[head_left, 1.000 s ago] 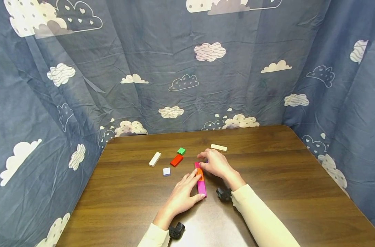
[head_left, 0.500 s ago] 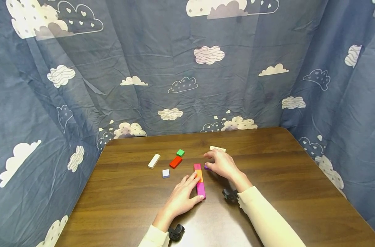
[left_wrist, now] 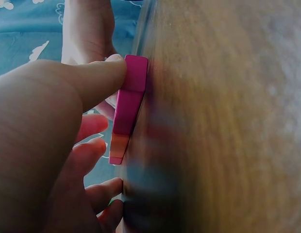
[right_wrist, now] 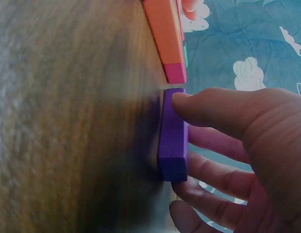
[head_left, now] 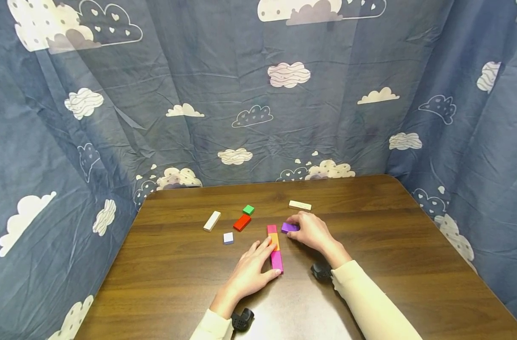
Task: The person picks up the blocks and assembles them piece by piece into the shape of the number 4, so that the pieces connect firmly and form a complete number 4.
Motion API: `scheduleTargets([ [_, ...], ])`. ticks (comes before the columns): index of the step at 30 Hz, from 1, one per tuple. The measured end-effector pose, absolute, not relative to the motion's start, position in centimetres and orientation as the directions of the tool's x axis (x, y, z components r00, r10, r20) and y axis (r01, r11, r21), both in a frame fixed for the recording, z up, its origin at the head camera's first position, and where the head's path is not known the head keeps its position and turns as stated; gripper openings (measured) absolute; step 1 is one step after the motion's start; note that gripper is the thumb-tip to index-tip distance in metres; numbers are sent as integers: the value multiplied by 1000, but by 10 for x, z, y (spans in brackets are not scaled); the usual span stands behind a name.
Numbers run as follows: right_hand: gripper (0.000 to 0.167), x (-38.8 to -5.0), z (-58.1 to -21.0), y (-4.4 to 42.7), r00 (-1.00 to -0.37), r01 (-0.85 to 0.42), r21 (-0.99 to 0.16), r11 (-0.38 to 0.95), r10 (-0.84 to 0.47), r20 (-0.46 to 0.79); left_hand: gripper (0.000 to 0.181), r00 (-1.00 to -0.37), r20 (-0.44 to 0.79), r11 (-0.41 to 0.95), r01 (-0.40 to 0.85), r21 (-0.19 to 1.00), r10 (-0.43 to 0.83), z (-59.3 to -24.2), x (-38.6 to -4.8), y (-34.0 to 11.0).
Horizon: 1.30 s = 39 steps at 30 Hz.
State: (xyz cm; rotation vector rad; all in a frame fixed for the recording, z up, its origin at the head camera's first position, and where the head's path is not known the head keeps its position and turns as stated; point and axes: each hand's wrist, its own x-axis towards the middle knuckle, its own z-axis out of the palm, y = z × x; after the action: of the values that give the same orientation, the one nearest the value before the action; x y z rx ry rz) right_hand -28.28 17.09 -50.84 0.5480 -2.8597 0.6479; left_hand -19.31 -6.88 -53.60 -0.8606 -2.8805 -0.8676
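Observation:
A row of blocks lies on the table: a pink-red block [head_left: 271, 229] at the far end, an orange block [head_left: 273, 235] in the middle, a magenta block [head_left: 277, 261] nearest me. My left hand [head_left: 249, 273] rests over the row, fingers extended onto the orange block and thumb touching the near end of the magenta block [left_wrist: 128, 109]. Right of the far end, my right hand [head_left: 313, 232] pinches a purple block [head_left: 289, 227] between thumb and fingers. In the right wrist view the purple block [right_wrist: 174, 131] lies close to the pink-red block [right_wrist: 175, 73], a small gap between.
On the wooden table [head_left: 177, 274], left of the row, lie a white block [head_left: 212, 221], a pale blue-white block [head_left: 228, 238], a red block [head_left: 242, 223] and a green block [head_left: 248, 210]. A cream block [head_left: 300, 206] is beyond my right hand. A cloud-patterned curtain [head_left: 241, 137] stands behind.
My right hand has left the far end of the row, moved rightward, and now pinches the purple block, which was mostly covered before. My left hand stays in place.

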Motion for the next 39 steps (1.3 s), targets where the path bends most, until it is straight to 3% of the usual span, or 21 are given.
scheduleTargets([
  [13,44,-287,-518,177,-938,-341,-439,831,-270,217,70,-851,169,685,504,526,497,-535,-191,-69],
  [39,32,-291,-523,180,-937,-342,-434,834,-265,230,71,-854,157,702,501,506,497,-536,-191,-68],
])
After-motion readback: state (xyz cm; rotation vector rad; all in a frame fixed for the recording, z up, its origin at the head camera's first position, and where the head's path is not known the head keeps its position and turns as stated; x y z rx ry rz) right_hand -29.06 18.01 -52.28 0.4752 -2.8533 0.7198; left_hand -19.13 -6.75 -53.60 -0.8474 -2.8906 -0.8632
